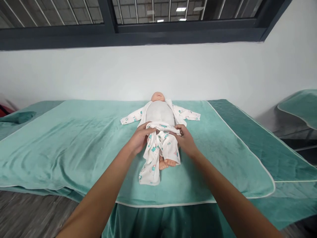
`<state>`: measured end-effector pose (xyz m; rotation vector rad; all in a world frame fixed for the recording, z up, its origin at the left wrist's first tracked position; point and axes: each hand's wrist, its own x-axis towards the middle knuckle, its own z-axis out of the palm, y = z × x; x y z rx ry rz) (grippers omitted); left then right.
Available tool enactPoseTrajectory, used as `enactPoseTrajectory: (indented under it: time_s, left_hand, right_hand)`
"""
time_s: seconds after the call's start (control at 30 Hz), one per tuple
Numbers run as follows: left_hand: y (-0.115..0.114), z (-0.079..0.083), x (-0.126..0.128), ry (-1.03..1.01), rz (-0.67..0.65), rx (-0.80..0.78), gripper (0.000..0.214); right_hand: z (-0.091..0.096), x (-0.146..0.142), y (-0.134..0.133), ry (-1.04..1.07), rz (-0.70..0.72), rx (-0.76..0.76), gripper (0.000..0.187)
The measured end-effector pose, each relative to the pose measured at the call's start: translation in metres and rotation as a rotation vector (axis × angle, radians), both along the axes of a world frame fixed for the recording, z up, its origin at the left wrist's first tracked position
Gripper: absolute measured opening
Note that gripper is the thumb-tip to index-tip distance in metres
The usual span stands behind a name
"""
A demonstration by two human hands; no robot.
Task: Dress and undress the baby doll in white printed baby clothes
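Note:
A baby doll (158, 110) lies on its back on the green bed cover, head toward the wall. It wears an open white printed jacket (188, 113) with both sleeves spread out. White printed pants (153, 150) cover its hips; one pant leg trails flat toward me, and both bare feet (167, 163) show near the other leg's end. At the waistband's left side, my left hand (141, 137) pinches the pants. My right hand (184, 138) grips the waistband on the right, fingers curled over the cloth. Some fingertips of both hands are hidden under the fabric.
The green cover (86, 138) with white piping spreads over the bed. A darker green cover (260, 142) lies on the right. Behind stands a white wall (99, 72) under a dark window frame (188, 34). Another green-covered surface (302, 105) is at far right.

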<state>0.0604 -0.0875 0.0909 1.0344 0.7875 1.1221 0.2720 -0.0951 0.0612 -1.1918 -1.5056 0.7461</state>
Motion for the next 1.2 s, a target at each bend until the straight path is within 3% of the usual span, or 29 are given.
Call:
enactPoseTrajectory:
  time_s: [0.07, 0.17, 0.27, 0.47, 0.57, 0.7, 0.83, 0.93, 1.07, 1.13, 1.2]
  left_hand:
    - [-0.004, 0.001, -0.002, -0.038, -0.035, -0.006, 0.030]
    - [-0.011, 0.006, 0.004, -0.046, -0.028, -0.011, 0.031]
    - [-0.014, 0.012, 0.010, -0.026, 0.018, 0.011, 0.033]
    - [-0.018, 0.013, -0.005, 0.135, -0.078, 0.078, 0.037]
    - [-0.019, 0.011, -0.009, 0.174, -0.054, 0.099, 0.039]
    - [-0.015, 0.013, 0.002, 0.078, 0.064, 0.067, 0.045]
    - [-0.012, 0.013, 0.008, 0.059, 0.125, 0.089, 0.045]
    - [-0.016, 0.012, -0.001, 0.141, 0.034, 0.036, 0.045]
    - [-0.023, 0.013, -0.017, 0.310, -0.216, 0.022, 0.041]
    - [-0.023, 0.011, -0.019, 0.261, -0.207, -0.011, 0.041]
    - [-0.020, 0.006, -0.016, 0.130, -0.094, -0.042, 0.043]
  right_hand:
    - [0.024, -0.003, -0.005, -0.105, 0.133, 0.028, 0.033]
    - [0.058, -0.016, -0.010, -0.208, 0.363, -0.103, 0.036]
    - [0.072, -0.030, -0.007, -0.229, 0.475, -0.188, 0.031]
    - [0.062, -0.023, 0.002, -0.073, 0.350, -0.260, 0.029]
    - [0.062, -0.018, -0.001, 0.016, 0.447, -0.308, 0.031]
    - [0.067, -0.025, -0.007, 0.047, 0.610, -0.383, 0.037]
    - [0.064, -0.032, -0.006, 0.028, 0.570, -0.479, 0.038]
    - [0.058, -0.034, -0.004, 0.113, 0.472, -0.496, 0.040]
    - [0.051, -0.035, -0.003, 0.186, 0.416, -0.465, 0.035]
    - [0.050, -0.035, -0.003, 0.187, 0.430, -0.450, 0.035]
    - [0.052, -0.034, -0.003, 0.135, 0.482, -0.435, 0.039]
